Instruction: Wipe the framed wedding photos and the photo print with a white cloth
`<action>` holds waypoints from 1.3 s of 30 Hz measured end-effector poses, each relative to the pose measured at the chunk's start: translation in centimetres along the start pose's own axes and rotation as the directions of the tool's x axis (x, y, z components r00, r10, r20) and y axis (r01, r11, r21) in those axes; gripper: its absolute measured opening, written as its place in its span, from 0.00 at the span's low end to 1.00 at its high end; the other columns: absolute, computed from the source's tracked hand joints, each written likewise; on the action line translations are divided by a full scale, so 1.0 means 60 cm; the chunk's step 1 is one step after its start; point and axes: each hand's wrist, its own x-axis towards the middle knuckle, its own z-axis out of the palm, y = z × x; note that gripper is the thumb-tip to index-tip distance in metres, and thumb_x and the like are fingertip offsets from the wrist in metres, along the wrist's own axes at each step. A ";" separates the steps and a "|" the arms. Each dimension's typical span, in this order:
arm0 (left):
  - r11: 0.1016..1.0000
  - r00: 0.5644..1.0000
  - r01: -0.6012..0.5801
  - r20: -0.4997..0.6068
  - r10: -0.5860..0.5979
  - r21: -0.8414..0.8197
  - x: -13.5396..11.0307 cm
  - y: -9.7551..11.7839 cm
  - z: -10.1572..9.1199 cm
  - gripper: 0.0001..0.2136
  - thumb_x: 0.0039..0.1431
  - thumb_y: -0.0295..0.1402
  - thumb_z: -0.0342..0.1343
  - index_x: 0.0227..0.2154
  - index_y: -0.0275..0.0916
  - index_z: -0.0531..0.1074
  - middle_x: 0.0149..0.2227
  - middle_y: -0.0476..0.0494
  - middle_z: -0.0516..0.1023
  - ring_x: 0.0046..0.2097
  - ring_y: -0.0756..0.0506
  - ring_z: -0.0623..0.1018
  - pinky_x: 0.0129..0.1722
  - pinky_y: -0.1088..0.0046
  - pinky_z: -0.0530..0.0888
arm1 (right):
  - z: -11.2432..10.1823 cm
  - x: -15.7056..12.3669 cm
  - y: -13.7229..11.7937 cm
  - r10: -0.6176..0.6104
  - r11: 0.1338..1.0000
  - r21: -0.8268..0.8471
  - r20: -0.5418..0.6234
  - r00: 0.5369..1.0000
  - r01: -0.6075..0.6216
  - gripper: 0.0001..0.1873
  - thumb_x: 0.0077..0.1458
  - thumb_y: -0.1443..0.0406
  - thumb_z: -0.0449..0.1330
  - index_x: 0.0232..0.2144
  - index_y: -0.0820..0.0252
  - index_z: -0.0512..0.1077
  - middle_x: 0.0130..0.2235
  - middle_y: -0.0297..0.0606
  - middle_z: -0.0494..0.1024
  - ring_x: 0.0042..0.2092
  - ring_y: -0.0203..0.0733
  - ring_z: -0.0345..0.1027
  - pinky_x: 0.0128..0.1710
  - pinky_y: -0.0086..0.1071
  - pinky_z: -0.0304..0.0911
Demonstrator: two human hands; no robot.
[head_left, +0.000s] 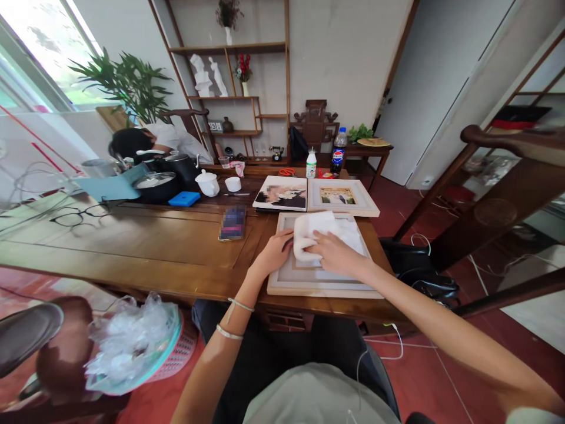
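Observation:
A white cloth (318,224), folded over and bunched, lies on a pale picture frame (282,285) flat at the table's front edge. My right hand (333,253) is closed on the near part of the cloth, thumb and fingers pressing into it. At the frame's left side rests my left hand (277,250), fingers stretched out, its tips touching the cloth's left edge. The cloth and my hands hide most of the frame's middle. Just behind stand a photo panel (282,193) and a second pale frame (366,203) with a photo, both lying flat.
A phone (232,223) and a blue box (184,199) lie to the left. Farther back are a white lidded pot (207,184), a white bottle (311,164) and a cola bottle (339,151). A bag-lined basket (172,347) stands below left. Another person (180,141) leans over the far side.

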 end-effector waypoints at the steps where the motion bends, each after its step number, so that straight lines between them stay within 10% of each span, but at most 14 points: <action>1: 1.000 1.000 0.007 -0.001 -0.007 0.010 0.000 -0.001 0.001 0.17 0.59 0.23 0.46 0.50 0.35 0.72 0.55 0.38 0.72 0.56 0.42 0.71 0.59 0.62 0.66 | -0.005 -0.019 -0.015 -0.022 0.999 0.035 0.005 1.000 0.022 0.29 0.44 0.78 0.50 0.49 0.60 0.72 0.54 0.49 0.70 0.61 0.56 0.52 0.54 0.50 0.55; 9: 0.999 1.000 0.005 -0.010 -0.005 0.036 -0.004 -0.006 0.005 0.17 0.60 0.25 0.47 0.51 0.35 0.70 0.55 0.37 0.71 0.57 0.42 0.70 0.59 0.60 0.66 | -0.038 -0.137 -0.087 -0.065 0.964 0.258 0.020 0.998 0.058 0.35 0.36 0.79 0.48 0.46 0.52 0.73 0.57 0.37 0.69 0.62 0.44 0.53 0.60 0.45 0.50; 20: 0.997 0.998 0.061 0.017 -0.062 0.056 -0.006 -0.001 0.005 0.17 0.61 0.26 0.46 0.51 0.32 0.70 0.56 0.35 0.70 0.58 0.41 0.69 0.59 0.62 0.66 | 0.011 -0.060 0.122 0.321 0.916 -0.185 -0.192 0.927 -0.356 0.33 0.44 0.79 0.49 0.54 0.64 0.67 0.58 0.50 0.66 0.64 0.54 0.46 0.60 0.51 0.47; 26: 0.998 0.999 0.048 0.013 -0.048 0.051 -0.005 -0.002 0.004 0.17 0.61 0.26 0.46 0.50 0.34 0.71 0.56 0.36 0.70 0.58 0.41 0.69 0.59 0.61 0.65 | 0.000 -0.082 0.034 0.226 0.947 -0.216 -0.075 0.971 -0.237 0.30 0.43 0.79 0.50 0.49 0.62 0.71 0.59 0.51 0.64 0.61 0.59 0.53 0.57 0.53 0.49; 31: 0.997 0.998 0.059 0.014 -0.060 0.050 -0.005 -0.005 0.007 0.17 0.61 0.27 0.46 0.51 0.32 0.70 0.56 0.35 0.69 0.58 0.41 0.69 0.59 0.61 0.65 | -0.037 -0.166 -0.047 0.210 0.976 0.037 0.064 0.976 -0.213 0.35 0.37 0.79 0.50 0.48 0.53 0.71 0.41 0.42 0.76 0.44 0.49 0.69 0.40 0.36 0.63; 36: 0.996 0.998 0.062 0.025 -0.064 0.064 -0.006 -0.006 0.008 0.17 0.62 0.27 0.46 0.52 0.34 0.70 0.57 0.37 0.69 0.58 0.41 0.69 0.59 0.60 0.65 | -0.064 -0.195 -0.005 0.215 0.975 0.096 -0.199 0.956 -0.200 0.27 0.42 0.79 0.49 0.43 0.57 0.71 0.41 0.41 0.76 0.41 0.46 0.71 0.35 0.33 0.65; 39: 0.997 0.999 0.047 0.024 -0.049 0.063 -0.006 -0.006 0.007 0.17 0.61 0.27 0.46 0.51 0.34 0.70 0.57 0.37 0.69 0.58 0.41 0.69 0.59 0.62 0.65 | -0.066 -0.171 0.062 0.169 0.968 -0.086 -0.472 0.865 -0.236 0.27 0.42 0.80 0.49 0.44 0.61 0.71 0.49 0.48 0.74 0.52 0.55 0.66 0.45 0.46 0.65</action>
